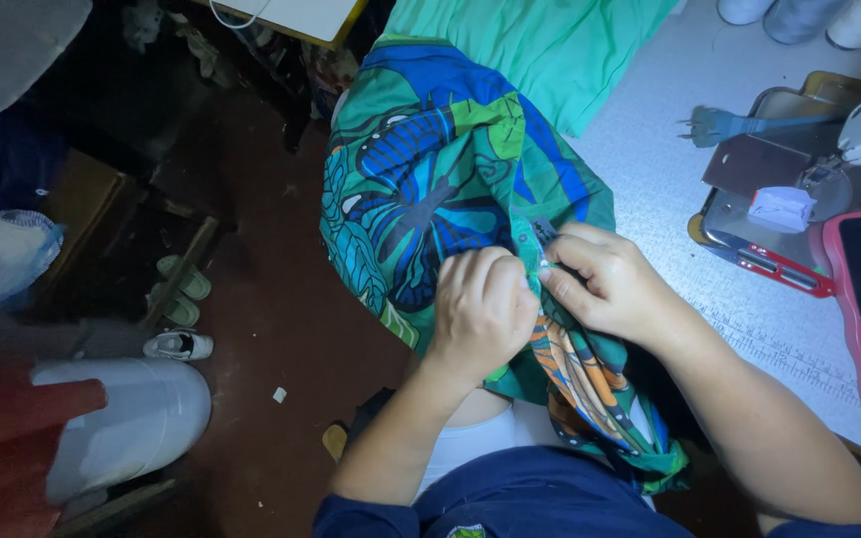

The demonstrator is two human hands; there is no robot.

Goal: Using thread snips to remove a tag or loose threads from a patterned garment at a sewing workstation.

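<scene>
From the head camera, your left hand (480,311) and right hand (605,279) both pinch the green and blue butterfly-print cloth (430,189) over your lap, fingers closed on its edge. If your grip loosens, the cloth may slide to the dark floor (271,329).

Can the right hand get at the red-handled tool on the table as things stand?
Probably yes, once freed. The right hand is pinching the butterfly-print fabric together with the left hand. The red-handled tool lies uncovered on the table beside it, with bare tabletop between.
</scene>
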